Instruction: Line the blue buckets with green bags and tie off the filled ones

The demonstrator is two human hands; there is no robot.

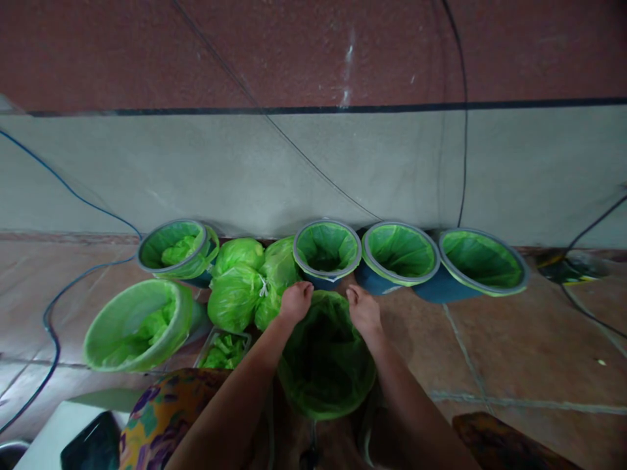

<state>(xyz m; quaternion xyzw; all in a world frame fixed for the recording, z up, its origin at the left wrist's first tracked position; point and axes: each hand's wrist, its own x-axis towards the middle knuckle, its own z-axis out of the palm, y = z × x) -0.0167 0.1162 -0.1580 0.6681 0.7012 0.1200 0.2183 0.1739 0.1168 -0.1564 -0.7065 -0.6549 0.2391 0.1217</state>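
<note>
Between my knees stands a bin lined with a green plastic bag [327,391], its mouth spread wide and its inside dark. At the far left of that rim, my left hand [296,302] is closed, pinching the bag's edge. My right hand [365,310] pinches the same edge on the far right side. The bin's own body is mostly hidden under the bag. Just beyond my hands is a blue bin with a grey ring [327,274], also lined in green.
Two more ringed, lined bins [401,282] [482,287] stand rightward along the wall. Tied green bags [235,297], a small tray of green pieces [223,352] and two lined bins [147,356] [183,271] lie left. A phone [92,444] and blue cable [56,346] are nearer left.
</note>
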